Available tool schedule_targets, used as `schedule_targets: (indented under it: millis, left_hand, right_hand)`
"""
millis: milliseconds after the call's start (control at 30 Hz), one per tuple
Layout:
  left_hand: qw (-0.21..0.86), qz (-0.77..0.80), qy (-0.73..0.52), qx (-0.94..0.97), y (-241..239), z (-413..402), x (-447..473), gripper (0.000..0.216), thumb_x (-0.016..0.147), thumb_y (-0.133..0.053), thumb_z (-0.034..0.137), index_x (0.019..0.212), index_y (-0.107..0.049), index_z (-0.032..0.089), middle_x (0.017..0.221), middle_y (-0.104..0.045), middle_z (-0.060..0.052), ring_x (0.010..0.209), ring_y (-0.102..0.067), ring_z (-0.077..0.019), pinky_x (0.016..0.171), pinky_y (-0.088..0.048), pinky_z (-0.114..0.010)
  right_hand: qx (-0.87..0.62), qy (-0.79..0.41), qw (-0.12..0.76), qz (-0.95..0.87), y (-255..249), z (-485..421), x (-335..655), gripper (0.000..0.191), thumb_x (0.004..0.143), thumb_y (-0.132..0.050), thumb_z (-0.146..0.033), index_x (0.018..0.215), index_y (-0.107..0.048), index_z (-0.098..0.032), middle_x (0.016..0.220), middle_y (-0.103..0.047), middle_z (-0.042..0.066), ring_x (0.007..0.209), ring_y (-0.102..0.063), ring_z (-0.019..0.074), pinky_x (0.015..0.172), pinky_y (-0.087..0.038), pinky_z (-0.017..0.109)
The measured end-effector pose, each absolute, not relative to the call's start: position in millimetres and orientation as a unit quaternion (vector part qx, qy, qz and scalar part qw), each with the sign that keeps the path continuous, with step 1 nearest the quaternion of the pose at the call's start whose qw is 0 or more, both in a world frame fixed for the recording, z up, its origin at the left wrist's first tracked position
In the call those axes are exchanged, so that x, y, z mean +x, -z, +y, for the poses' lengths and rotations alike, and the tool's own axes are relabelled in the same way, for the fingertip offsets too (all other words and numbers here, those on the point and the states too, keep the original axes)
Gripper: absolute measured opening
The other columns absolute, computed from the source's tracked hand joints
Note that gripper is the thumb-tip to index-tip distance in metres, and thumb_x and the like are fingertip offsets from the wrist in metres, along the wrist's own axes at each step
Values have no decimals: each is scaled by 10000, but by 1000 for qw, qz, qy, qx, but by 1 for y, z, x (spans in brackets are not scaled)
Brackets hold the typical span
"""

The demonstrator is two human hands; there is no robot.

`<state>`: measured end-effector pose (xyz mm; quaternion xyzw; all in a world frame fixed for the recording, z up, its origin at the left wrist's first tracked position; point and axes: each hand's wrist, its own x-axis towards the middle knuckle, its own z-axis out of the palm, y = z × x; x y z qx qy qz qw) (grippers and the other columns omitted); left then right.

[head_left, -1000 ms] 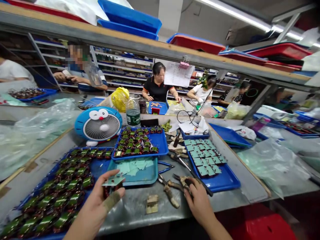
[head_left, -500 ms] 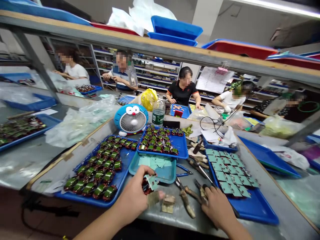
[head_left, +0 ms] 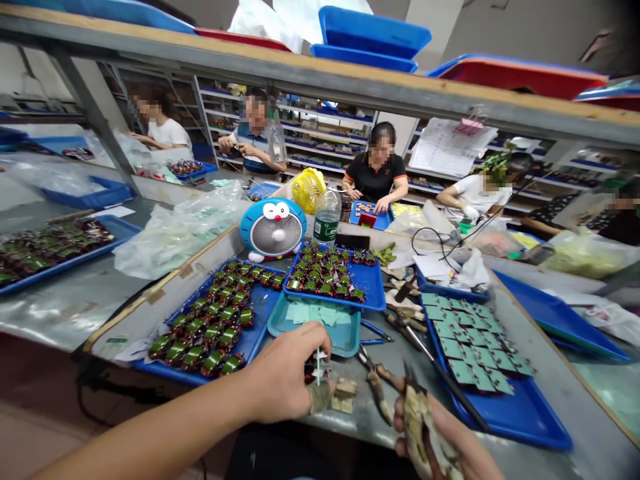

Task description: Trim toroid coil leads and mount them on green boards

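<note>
My left hand (head_left: pixel 283 377) is closed around a small wire-wound coil with a light green board (head_left: pixel 319 369) on it, seen edge-on. One of its fingers wears a tan wrap. My right hand (head_left: pixel 453 430) grips pliers (head_left: pixel 417 410) with cloth-wrapped handles, their dark jaws pointing up and away. A small tan block (head_left: pixel 344 395) lies on the bench just right of my left hand. Ahead of that hand, a teal tray (head_left: pixel 347 333) holds loose light green boards. To the right, coils topped with green boards (head_left: pixel 470 340) fill part of a blue tray (head_left: pixel 537 413).
Blue trays of green coils (head_left: pixel 213 330) stand left and ahead. Behind them are a blue cartoon-faced fan (head_left: pixel 273 230) and a plastic bottle (head_left: pixel 327 217). Another wrapped-handle tool (head_left: pixel 381 393) and a long-shafted tool (head_left: pixel 440 370) lie by the right tray. Co-workers sit opposite beneath an overhead shelf (head_left: pixel 300 73).
My right hand has lifted the pliers off the bench and drawn them nearer. My left hand has moved right and turned the coil, so its board shows edge-on. The view has shifted slightly.
</note>
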<state>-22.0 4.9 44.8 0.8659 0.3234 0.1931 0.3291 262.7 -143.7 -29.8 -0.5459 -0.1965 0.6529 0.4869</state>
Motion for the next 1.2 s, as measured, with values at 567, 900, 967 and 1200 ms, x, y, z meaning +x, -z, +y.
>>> schedule_targets:
  millis: [567,900,967,1200]
  left_hand:
    - [116,286,0,951,-105,-15,-18,232,683,-637,243,891,-534,258,936,-677,-21,722,-659,-266,545,-379,-355]
    - [106,284,45,952,-116,-20,-12,221,691,-624,233,889,-526,250,969,-683,-35,757,-683,-280,583,-488,-376]
    - [107,283,46,952,-117,-21,-11,224,684,-623,224,887,-534,249,964,-682,-35,753,-680,-276,583,-501,-375]
    - [102,270,48,956,-118,-26,-9,223,687,-619,218,894,-542,244,956,-677,-38,734,-679,-284,571,-528,-395]
  right_hand:
    - [-552,-365,-38,-748,-107,-106,198,229,862,-672,-102,1080,-648,-166,1168,-706,118,1016,-665,267,903,-509,353]
    - [-549,-352,-57,-756,-109,-106,197,191,862,-688,-125,1044,-651,-169,1169,-718,116,1018,-670,272,887,-502,350]
    - [-550,-351,-57,-756,-108,-106,198,185,864,-683,-130,1042,-655,-169,1171,-721,117,1027,-672,275,893,-502,351]
    - [-554,-333,-40,-762,-105,-112,199,179,834,-671,-143,1008,-665,-185,1132,-747,114,1002,-701,288,867,-524,353]
